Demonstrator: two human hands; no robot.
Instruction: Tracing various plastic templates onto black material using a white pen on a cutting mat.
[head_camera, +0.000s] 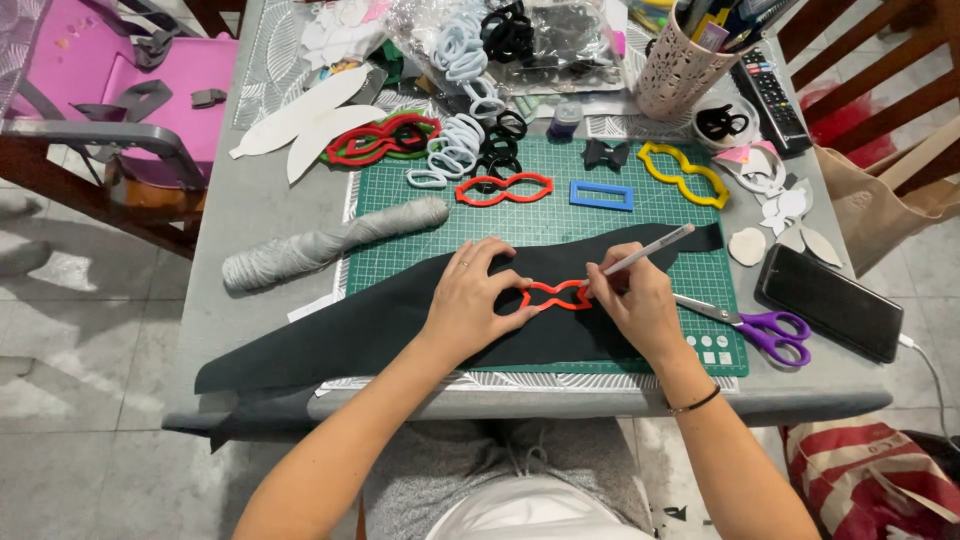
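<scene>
The left hand (468, 298) presses flat, fingers spread, on a small red bow-shaped plastic template (556, 295) lying on a long sheet of black felt (350, 330). The right hand (638, 303) grips a white pencil (648, 250), its tip at the template's edge. Purple-handled scissors (760, 328) lie just right. Beyond, on the green cutting mat (560, 220), sit a larger red bow-shaped template (504, 189) and a blue rectangular frame (601, 195).
</scene>
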